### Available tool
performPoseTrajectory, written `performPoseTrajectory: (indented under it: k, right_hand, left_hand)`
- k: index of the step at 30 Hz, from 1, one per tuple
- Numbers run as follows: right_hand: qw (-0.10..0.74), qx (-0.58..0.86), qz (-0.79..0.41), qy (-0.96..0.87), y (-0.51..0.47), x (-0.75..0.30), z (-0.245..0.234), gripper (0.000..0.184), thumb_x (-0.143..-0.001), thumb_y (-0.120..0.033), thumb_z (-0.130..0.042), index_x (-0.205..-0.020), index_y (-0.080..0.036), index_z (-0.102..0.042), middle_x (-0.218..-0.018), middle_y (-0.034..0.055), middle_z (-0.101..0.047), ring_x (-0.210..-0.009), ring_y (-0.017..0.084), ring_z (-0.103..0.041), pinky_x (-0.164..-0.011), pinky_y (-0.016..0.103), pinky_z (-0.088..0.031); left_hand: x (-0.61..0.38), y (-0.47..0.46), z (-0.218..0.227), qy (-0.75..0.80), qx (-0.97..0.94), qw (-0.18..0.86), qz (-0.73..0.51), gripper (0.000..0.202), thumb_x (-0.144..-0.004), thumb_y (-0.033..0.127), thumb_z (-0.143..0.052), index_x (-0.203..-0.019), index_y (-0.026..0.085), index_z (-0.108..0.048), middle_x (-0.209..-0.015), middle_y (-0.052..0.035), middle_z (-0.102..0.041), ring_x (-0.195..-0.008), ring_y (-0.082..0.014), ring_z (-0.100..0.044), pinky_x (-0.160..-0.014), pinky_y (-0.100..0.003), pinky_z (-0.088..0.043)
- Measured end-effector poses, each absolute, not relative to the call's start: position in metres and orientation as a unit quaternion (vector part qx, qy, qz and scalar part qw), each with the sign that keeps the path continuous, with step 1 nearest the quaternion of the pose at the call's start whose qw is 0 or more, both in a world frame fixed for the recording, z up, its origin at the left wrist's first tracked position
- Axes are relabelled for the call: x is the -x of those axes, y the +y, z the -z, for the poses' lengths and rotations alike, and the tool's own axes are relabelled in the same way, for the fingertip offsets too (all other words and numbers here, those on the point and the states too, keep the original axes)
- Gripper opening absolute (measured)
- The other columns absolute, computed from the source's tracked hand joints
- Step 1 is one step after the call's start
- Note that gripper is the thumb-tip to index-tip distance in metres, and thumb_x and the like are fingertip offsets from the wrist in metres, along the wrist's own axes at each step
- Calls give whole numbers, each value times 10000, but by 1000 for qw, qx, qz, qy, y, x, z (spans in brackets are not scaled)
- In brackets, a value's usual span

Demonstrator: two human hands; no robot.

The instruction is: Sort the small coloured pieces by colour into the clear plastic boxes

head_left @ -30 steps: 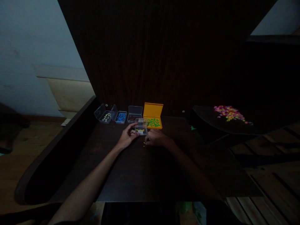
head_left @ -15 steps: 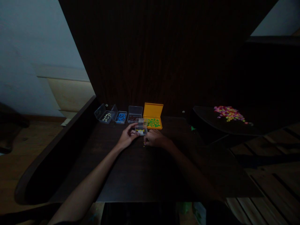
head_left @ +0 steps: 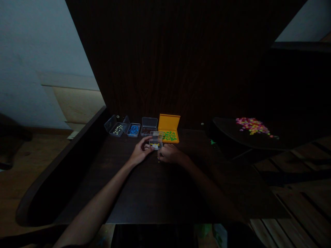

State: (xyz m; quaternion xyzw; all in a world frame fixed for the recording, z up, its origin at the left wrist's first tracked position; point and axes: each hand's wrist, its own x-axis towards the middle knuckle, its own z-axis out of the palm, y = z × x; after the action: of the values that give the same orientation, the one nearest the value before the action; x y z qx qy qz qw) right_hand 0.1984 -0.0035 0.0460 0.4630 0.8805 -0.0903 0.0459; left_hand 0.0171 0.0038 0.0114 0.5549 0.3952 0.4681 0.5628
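A small clear plastic box (head_left: pixel 156 141) with yellow pieces inside sits on the dark wooden table (head_left: pixel 144 186). My left hand (head_left: pixel 140 153) curls around its left side, thumb and fingers touching it. My right hand (head_left: pixel 169 154) rests just right of the box, fingers bent down onto the table beside tiny yellow pieces (head_left: pixel 158 158); what it pinches is too small and dark to make out.
Behind the hands stand an orange box with green pieces (head_left: pixel 169 132), a clear box with dark pieces (head_left: pixel 148 126), one with blue pieces (head_left: pixel 133 128) and one with white pieces (head_left: pixel 116 128). A pile of pink and yellow pieces (head_left: pixel 251 125) lies on a dark surface at right.
My right hand has slid slightly left toward the clear box and the loose yellow pieces. The left hand has stayed on the box.
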Motion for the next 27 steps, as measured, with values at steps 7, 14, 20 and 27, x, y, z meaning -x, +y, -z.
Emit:
performPoseTrajectory:
  k: [7,14,20,27]
  right_hand:
    - [48,-459,92,882,-2,-200,-46,162,-820,-309,-607,-910,-217,-705,-909,70,-651,-910,195,-571,-735,259,-373]
    - [51,-460,109,880,-2,-200,-51,149,-811,-281,-606,-904,-224,-708,-912,60,-658,-910,197,-567,-731,264,-367]
    - [63,-459,109,879,1,-200,-48,163,-828,-286,-586,-913,-222,-710,-910,63,-663,-903,197,-570,-729,267,-369]
    - [54,-452,127,881,-1,-199,-52,182,-807,-275,-633,-967,-231,-706,-917,53,-670,-937,204,-565,-770,280,-382]
  left_hand:
    - [-17,3,-12,395,-553,563,-470,627,-641,289,-750,-1203,132,-520,-808,-8,-641,-616,-85,-559,-638,-219,-445]
    - [-17,4,-13,395,-558,562,-466,625,-649,287,-741,-1211,133,-515,-767,8,-630,-634,-94,-572,-675,-232,-451]
    - [-16,3,-13,396,-558,565,-461,612,-664,282,-731,-1216,134,-510,-679,32,-603,-600,-96,-561,-628,-221,-440]
    - [-17,3,-14,395,-558,567,-460,630,-650,292,-740,-1213,133,-507,-783,4,-633,-617,-85,-565,-662,-227,-453]
